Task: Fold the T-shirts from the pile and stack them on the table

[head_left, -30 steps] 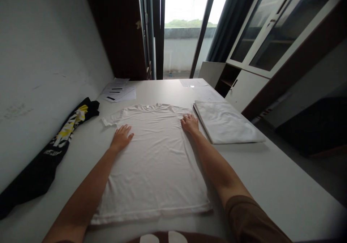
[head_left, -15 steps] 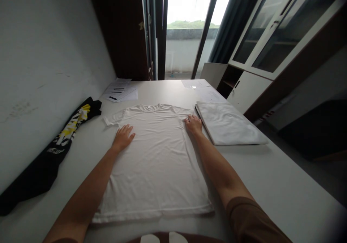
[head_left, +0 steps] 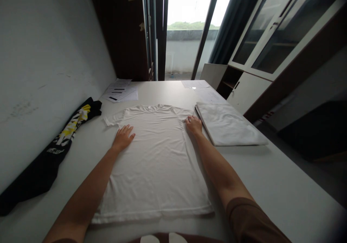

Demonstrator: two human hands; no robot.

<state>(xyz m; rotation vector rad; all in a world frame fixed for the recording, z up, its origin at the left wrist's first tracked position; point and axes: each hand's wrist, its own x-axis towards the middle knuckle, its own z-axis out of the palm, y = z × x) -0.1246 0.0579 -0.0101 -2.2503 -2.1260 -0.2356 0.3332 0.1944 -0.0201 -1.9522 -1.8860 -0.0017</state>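
Note:
A white short-sleeved T-shirt lies spread out on the white table, collar at the far end and hem towards me. My left hand rests flat on its left side below the sleeve, fingers extended. At the opposite side, my right hand is by the underarm of the right sleeve. Its fingers are bent and closed on the fabric there, though the fingertips are partly hidden. Light creases run across the chest of the shirt.
A folded white cloth lies right of my right hand. A black garment with yellow and white print lies along the left wall. Papers lie at the far left of the table, more sheets at the far right.

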